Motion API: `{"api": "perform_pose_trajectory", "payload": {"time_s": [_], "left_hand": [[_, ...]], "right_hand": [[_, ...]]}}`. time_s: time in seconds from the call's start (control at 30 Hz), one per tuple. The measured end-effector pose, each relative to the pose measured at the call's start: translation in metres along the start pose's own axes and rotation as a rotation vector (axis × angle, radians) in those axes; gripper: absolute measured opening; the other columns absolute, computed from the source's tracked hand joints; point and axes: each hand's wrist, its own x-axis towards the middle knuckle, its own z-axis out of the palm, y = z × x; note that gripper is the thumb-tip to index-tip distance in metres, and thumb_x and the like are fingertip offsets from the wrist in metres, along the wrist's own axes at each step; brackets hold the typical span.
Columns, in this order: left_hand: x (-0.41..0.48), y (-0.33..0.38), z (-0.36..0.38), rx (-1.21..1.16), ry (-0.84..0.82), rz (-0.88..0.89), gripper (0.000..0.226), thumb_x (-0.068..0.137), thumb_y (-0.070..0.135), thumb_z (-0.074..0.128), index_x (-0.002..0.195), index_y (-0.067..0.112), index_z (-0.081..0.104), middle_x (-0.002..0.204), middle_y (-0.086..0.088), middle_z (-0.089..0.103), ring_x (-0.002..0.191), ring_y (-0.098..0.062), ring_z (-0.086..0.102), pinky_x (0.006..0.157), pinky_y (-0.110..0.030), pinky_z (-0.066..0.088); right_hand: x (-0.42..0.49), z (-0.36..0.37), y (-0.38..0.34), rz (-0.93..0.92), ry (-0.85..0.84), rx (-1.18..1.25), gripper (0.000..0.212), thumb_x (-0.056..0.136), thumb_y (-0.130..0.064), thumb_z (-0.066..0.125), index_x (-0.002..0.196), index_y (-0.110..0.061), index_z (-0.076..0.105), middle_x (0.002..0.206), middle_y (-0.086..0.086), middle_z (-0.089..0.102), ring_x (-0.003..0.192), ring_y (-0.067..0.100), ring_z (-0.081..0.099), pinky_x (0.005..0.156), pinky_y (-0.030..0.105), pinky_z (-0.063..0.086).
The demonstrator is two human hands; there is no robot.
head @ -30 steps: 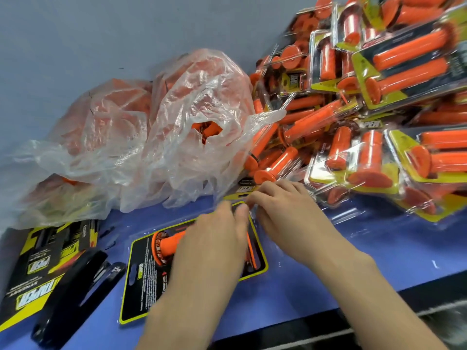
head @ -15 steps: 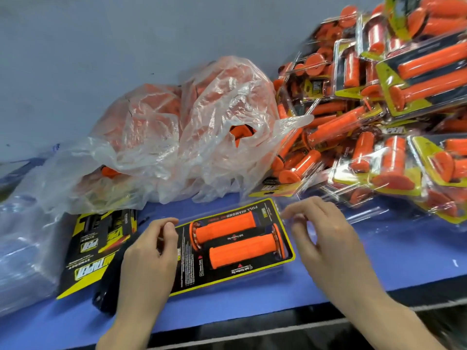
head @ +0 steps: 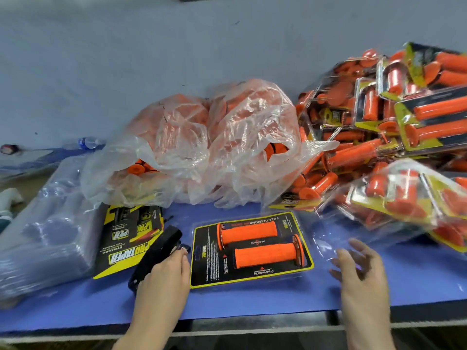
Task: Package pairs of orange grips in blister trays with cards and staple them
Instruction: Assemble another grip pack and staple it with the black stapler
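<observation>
A clear blister tray point(head: 252, 279) with a black and yellow card lies flat on the blue table, holding two orange grips point(head: 249, 232) side by side. Just left of it lies a black stapler point(head: 161, 245). My left hand point(head: 164, 276) lies over the stapler's near half and grips it, fingertips at its head. My right hand point(head: 361, 269) hovers to the right of the tray with its fingers spread, touching nothing I can see.
A clear plastic bag of loose orange grips point(head: 214, 147) sits behind the tray. Several filled packs point(head: 391, 147) are heaped at the right. Printed cards point(head: 126, 238) and a stack of clear trays point(head: 45, 236) lie at the left. The table edge point(head: 252, 322) runs along the front.
Both hands have come off the tray with the two grips. My left hand moved onto the stapler and my right hand drew away to the right and opened. The camera pulled back.
</observation>
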Motion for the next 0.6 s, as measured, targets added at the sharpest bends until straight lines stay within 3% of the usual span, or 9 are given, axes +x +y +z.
{"api": "perform_pose_trajectory", "payload": {"time_s": [0.07,0.13,0.2,0.3,0.37,0.43,0.47,0.53,0.6], "left_hand": [[0.001,-0.005,0.001,-0.085,-0.011,-0.009,0.028,0.102,0.032,0.039,0.120,0.031,0.060,0.098,0.003,0.073,0.091,-0.025,0.066,0.070,-0.036,0.047],[0.002,-0.008,0.000,-0.210,-0.022,-0.022,0.030,0.102,0.028,0.042,0.122,0.028,0.063,0.090,0.005,0.071,0.083,-0.018,0.066,0.070,-0.032,0.049],[0.005,-0.008,-0.003,-0.376,-0.030,-0.057,0.028,0.103,0.022,0.043,0.118,0.023,0.066,0.076,0.007,0.068,0.062,-0.009,0.063,0.058,-0.020,0.048],[0.001,-0.008,-0.014,-0.631,0.152,-0.100,0.022,0.104,0.028,0.041,0.107,0.030,0.062,0.071,0.007,0.066,0.041,-0.010,0.054,0.042,-0.025,0.047],[-0.005,-0.006,-0.021,-0.527,0.399,0.080,0.023,0.102,0.045,0.035,0.105,0.038,0.057,0.079,0.018,0.063,0.055,-0.004,0.059,0.051,-0.015,0.046],[-0.010,0.005,-0.022,-0.391,0.485,0.316,0.021,0.100,0.047,0.037,0.103,0.041,0.057,0.085,0.020,0.061,0.072,0.002,0.059,0.068,-0.011,0.045],[-0.010,0.012,-0.015,-0.319,0.470,0.473,0.018,0.098,0.043,0.043,0.104,0.036,0.060,0.089,0.019,0.061,0.078,0.000,0.057,0.073,-0.014,0.044],[-0.009,0.028,0.005,-0.151,0.382,0.754,0.022,0.090,0.040,0.058,0.107,0.027,0.064,0.096,0.008,0.060,0.087,-0.012,0.056,0.080,-0.025,0.043],[-0.007,0.043,0.021,-0.029,0.313,0.880,0.033,0.078,0.038,0.068,0.108,0.027,0.065,0.096,0.002,0.061,0.088,-0.018,0.055,0.082,-0.030,0.042]], "right_hand": [[-0.006,0.002,0.003,-0.232,-0.066,-0.171,0.029,0.096,-0.019,0.060,0.100,-0.048,0.060,0.097,-0.008,0.065,0.083,0.003,0.060,0.070,0.005,0.045],[-0.010,0.001,0.006,-0.538,-0.185,-0.363,0.022,0.095,-0.030,0.058,0.106,-0.049,0.060,0.094,-0.012,0.062,0.085,0.001,0.058,0.074,0.009,0.042],[-0.009,0.000,0.011,-0.867,-0.312,-0.645,0.023,0.093,-0.035,0.048,0.110,-0.040,0.063,0.092,-0.011,0.058,0.083,0.007,0.052,0.075,0.023,0.041],[0.000,-0.005,0.016,-1.126,-0.448,-0.910,0.044,0.102,-0.043,0.033,0.100,-0.029,0.075,0.089,-0.002,0.061,0.077,0.020,0.057,0.075,0.031,0.040],[0.008,-0.008,0.015,-1.204,-0.509,-1.000,0.038,0.099,-0.041,0.041,0.098,-0.026,0.076,0.091,-0.002,0.062,0.077,0.021,0.059,0.074,0.033,0.047],[0.014,-0.008,0.014,-1.272,-0.559,-1.030,0.018,0.083,-0.024,0.069,0.100,-0.024,0.076,0.092,-0.001,0.061,0.078,0.020,0.059,0.069,0.033,0.054],[0.016,-0.008,0.015,-1.274,-0.586,-1.044,0.033,0.071,-0.012,0.081,0.101,-0.023,0.075,0.092,0.000,0.060,0.077,0.020,0.058,0.065,0.030,0.055],[0.018,-0.010,0.014,-1.233,-0.645,-1.083,0.063,0.049,0.007,0.088,0.103,-0.021,0.072,0.095,0.000,0.054,0.079,0.019,0.053,0.060,0.025,0.051],[0.017,-0.010,0.010,-1.212,-0.684,-1.067,0.064,0.049,0.010,0.087,0.102,-0.020,0.068,0.096,-0.002,0.051,0.078,0.018,0.052,0.058,0.024,0.049]]}}
